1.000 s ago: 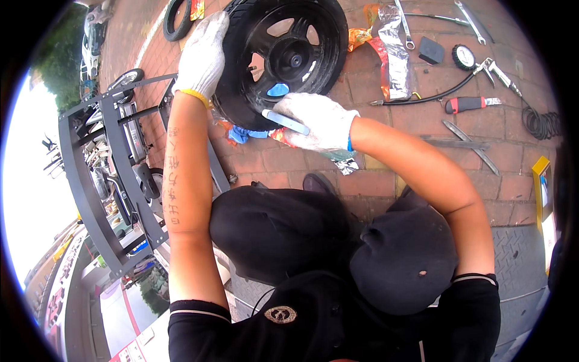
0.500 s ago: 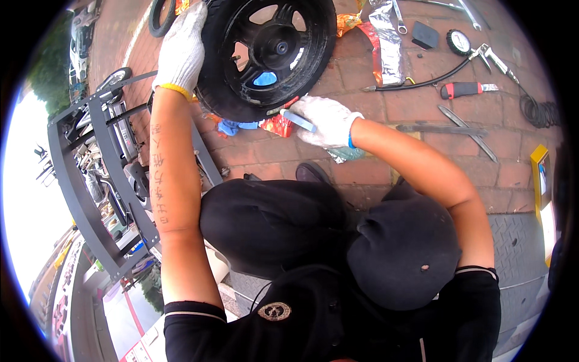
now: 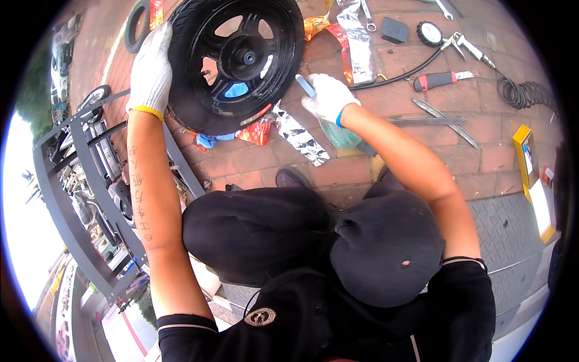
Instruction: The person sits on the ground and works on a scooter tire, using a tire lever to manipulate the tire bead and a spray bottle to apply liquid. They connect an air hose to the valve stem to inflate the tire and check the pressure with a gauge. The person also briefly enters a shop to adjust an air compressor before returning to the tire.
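Note:
A black motorcycle wheel (image 3: 248, 57) with a spoked rim and tire stands tilted before me on the brick paving. My left hand (image 3: 151, 69), in a white knitted glove with a yellow cuff, grips the tire's left edge. In my gloved right hand (image 3: 330, 98) is a light-blue stick-shaped tool (image 3: 306, 86), its end poking out toward the tire; what kind it is I cannot tell. That hand is closed and apart from the wheel. Below the wheel's lower right edge lie a silver foil wrapper (image 3: 300, 136) and a red-orange wrapper (image 3: 254, 133).
Right of the wheel lie a wrench (image 3: 368, 17), an inflator gauge (image 3: 430, 34) with hose, a red-and-black knife (image 3: 435, 81) and crossed metal tire levers (image 3: 446, 122). A grey metal frame (image 3: 84, 175) stands at left. A yellow box (image 3: 523, 145) is at far right.
My right hand has drawn back from the tire's lower edge toward the right, still holding the light-blue tool. The silver foil wrapper beneath it has come into sight. My left hand stays on the tire.

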`<action>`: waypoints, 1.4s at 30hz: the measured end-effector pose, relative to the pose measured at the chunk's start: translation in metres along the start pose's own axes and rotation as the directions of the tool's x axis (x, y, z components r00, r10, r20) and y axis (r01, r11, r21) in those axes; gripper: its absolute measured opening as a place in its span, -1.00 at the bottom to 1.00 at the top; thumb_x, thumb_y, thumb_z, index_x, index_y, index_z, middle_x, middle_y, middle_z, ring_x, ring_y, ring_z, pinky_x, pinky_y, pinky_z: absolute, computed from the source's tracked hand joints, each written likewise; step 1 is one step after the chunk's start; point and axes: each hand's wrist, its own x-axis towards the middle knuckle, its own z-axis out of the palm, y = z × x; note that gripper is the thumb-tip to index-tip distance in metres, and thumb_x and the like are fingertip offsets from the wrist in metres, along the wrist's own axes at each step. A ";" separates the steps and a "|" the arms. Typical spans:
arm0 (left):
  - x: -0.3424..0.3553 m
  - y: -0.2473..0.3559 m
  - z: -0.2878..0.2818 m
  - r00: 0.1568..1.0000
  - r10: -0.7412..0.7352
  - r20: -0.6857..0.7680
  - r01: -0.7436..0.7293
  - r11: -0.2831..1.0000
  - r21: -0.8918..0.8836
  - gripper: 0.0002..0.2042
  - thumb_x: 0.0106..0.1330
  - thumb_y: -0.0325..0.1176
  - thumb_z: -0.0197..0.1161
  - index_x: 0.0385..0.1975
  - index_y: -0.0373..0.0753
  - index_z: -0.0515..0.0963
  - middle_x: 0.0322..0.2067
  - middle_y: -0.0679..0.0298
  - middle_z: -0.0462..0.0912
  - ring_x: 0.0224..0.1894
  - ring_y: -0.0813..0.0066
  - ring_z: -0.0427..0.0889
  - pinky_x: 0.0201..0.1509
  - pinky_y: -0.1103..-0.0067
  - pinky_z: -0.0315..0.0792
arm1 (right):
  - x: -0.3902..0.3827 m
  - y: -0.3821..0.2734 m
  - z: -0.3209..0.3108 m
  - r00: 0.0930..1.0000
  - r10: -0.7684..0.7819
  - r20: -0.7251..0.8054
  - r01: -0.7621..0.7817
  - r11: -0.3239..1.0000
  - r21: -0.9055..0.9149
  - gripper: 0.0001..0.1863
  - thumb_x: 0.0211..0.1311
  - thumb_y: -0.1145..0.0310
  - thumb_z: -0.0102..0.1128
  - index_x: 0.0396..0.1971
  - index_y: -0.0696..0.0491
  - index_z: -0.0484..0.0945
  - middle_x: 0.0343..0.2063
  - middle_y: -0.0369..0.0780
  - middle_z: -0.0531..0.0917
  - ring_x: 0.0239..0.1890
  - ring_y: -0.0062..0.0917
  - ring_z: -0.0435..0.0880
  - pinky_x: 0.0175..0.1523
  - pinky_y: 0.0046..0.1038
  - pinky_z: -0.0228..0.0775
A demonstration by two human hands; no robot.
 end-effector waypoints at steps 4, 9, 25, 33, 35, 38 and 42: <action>-0.003 -0.013 0.006 1.000 0.028 0.001 -0.028 0.999 0.023 -0.52 0.49 -0.58 -0.16 0.35 -0.26 0.50 0.35 0.02 0.53 0.42 0.09 0.48 0.56 0.37 0.27 | 0.010 0.007 -0.009 0.982 0.019 -0.190 -0.014 1.000 0.027 -0.56 0.24 0.12 0.27 -0.01 0.12 0.59 -0.06 0.06 0.68 0.04 0.01 0.68 0.22 -0.07 0.51; 0.000 -0.007 0.005 1.000 -0.008 0.003 0.008 1.000 -0.018 -0.52 0.50 -0.59 -0.16 0.35 -0.27 0.50 0.34 0.01 0.54 0.41 0.09 0.49 0.56 0.36 0.28 | 0.021 0.016 -0.022 0.867 -0.071 -0.493 0.140 0.985 0.105 -0.48 0.25 0.11 0.28 0.12 0.10 0.56 -0.03 0.05 0.65 0.06 0.02 0.66 0.23 -0.07 0.49; 0.000 0.012 -0.006 0.984 -0.176 0.039 0.181 0.954 -0.239 -0.54 0.50 -0.54 -0.13 0.34 -0.24 0.51 0.34 0.03 0.54 0.43 0.09 0.45 0.57 0.35 0.25 | 0.001 -0.099 -0.059 0.726 -0.495 -0.477 0.647 0.725 0.234 -0.52 0.27 0.22 0.31 0.15 0.07 0.53 -0.08 -0.06 0.60 0.05 -0.10 0.62 0.20 -0.13 0.47; 0.002 0.013 -0.007 0.989 -0.147 0.013 0.146 0.965 -0.216 -0.55 0.49 -0.53 -0.11 0.32 -0.24 0.53 0.32 0.01 0.55 0.42 0.07 0.47 0.55 0.34 0.28 | -0.013 -0.113 -0.036 0.624 -0.680 -0.385 0.764 0.634 0.117 -0.44 0.22 0.26 0.40 0.19 0.12 0.52 -0.02 0.01 0.61 0.02 -0.03 0.63 0.16 -0.12 0.50; 0.003 0.016 -0.008 0.989 -0.147 0.010 0.146 0.966 -0.213 -0.55 0.48 -0.53 -0.09 0.31 -0.24 0.54 0.31 0.00 0.56 0.41 0.06 0.47 0.54 0.33 0.29 | -0.016 -0.112 -0.035 0.667 -0.661 -0.344 0.736 0.658 0.162 -0.47 0.23 0.25 0.39 0.15 0.15 0.54 -0.04 0.00 0.61 0.01 -0.04 0.63 0.15 -0.12 0.50; 0.006 0.017 -0.006 0.992 -0.125 0.011 0.124 0.968 -0.217 -0.56 0.48 -0.53 -0.07 0.30 -0.26 0.54 0.31 -0.02 0.56 0.41 0.04 0.48 0.54 0.32 0.30 | -0.017 -0.109 -0.027 0.649 -0.683 -0.336 0.748 0.652 0.120 -0.53 0.16 0.23 0.35 0.05 0.11 0.58 -0.12 -0.04 0.61 -0.03 -0.07 0.63 0.10 -0.10 0.51; 0.003 -0.012 0.009 0.996 0.079 -0.042 -0.077 0.996 0.047 -0.56 0.49 -0.55 -0.10 0.29 -0.28 0.54 0.31 -0.03 0.55 0.40 0.02 0.48 0.54 0.32 0.30 | -0.019 -0.099 -0.018 0.722 -0.658 -0.213 0.692 0.690 0.214 -0.58 0.22 0.28 0.34 0.03 0.13 0.57 -0.16 -0.05 0.58 -0.07 -0.08 0.62 0.06 -0.15 0.51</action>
